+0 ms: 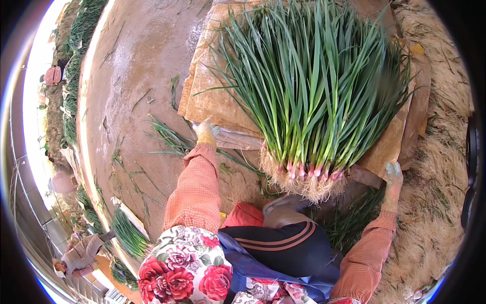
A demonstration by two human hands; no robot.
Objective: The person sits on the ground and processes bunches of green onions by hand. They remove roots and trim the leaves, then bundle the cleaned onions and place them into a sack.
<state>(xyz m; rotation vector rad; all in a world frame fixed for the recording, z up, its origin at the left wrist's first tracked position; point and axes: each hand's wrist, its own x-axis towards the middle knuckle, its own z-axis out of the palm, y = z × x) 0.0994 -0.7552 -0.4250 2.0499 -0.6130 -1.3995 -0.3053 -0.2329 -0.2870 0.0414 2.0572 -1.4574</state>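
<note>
A big bundle of green onions [315,95] with long green leaves, pinkish bulbs and pale hairy roots lies across a brown woven sack sheet [216,102]. Its roots point towards me. At the sheet's near left edge, my left hand [206,133] is closed on the material, in what looks like a pale, stained glove. My right hand [393,186], similarly covered, grips the near right corner of the sheet beside the roots. Both arms reach out to either side of the bundle. The undersides of the fingers are hidden.
Loose leaves [171,136] lie on the wet brown ground [140,76]. Dry straw-like roots [433,182] heap up along the right. Another onion bundle [129,231] rests at lower left, near a co-worker [81,254]. A red object [245,214] sits beside my legs.
</note>
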